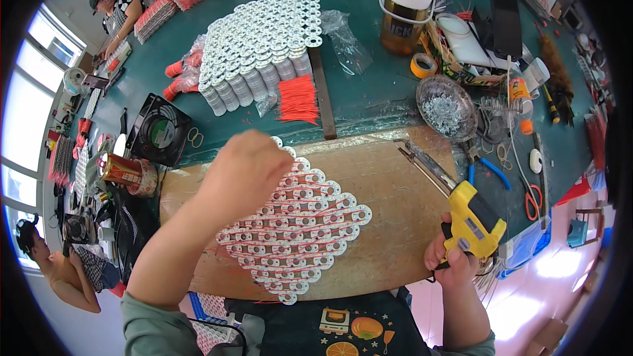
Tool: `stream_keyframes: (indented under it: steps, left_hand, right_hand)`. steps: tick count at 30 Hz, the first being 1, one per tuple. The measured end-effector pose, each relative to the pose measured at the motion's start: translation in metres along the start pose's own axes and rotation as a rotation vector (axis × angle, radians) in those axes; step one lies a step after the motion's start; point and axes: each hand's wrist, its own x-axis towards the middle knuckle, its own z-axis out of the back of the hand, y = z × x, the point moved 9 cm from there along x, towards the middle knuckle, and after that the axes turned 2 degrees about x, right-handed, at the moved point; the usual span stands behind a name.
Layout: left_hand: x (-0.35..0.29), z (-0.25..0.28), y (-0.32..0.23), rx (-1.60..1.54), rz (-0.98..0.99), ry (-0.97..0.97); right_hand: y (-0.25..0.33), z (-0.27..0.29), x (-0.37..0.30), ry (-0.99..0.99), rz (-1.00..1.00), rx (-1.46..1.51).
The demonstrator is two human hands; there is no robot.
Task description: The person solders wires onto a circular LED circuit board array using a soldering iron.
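Note:
My right hand (pixel 453 262) grips a yellow and black soldering gun (pixel 476 221) by its handle, with the long metal tip pointing up and left over the brown board (pixel 395 224). A diamond-shaped panel of white round circuit boards (pixel 306 211) lies on that board, with thin red wires running across its rows. Over the panel's upper left part is my left hand (pixel 249 170), its fingers curled closed. Whatever those fingers pinch is hidden from view. Just beyond the panel, a bundle of short red wires (pixel 299 99) rests against a tall stack of white circuit-board panels (pixel 257 39).
A metal bowl of silvery scraps (pixel 447 109) stands beyond the soldering gun, near blue-handled pliers (pixel 488 173) and red scissors (pixel 533 202). At the back is a lidded jar of brown liquid (pixel 403 16). A black fan (pixel 160 130) sits at left. Two other people are at left.

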Motion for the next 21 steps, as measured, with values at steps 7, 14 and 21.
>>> stream_keyframes:
  steps: [7, 14, 21]
  left_hand:
    - [0.049, -0.022, 0.062, -0.101, 0.114, -0.101]
    - [0.041, -0.011, 0.061, -0.049, 0.086, -0.205]
    - [0.019, -0.037, 0.064, -0.109, 0.144, 0.423]
  right_hand:
    - [-0.003, -0.003, 0.004, -0.014, 0.007, -0.030]
    - [-0.004, 0.000, 0.004, -0.011, 0.015, -0.032]
    - [-0.001, -0.001, 0.004, -0.019, 0.015, -0.033]
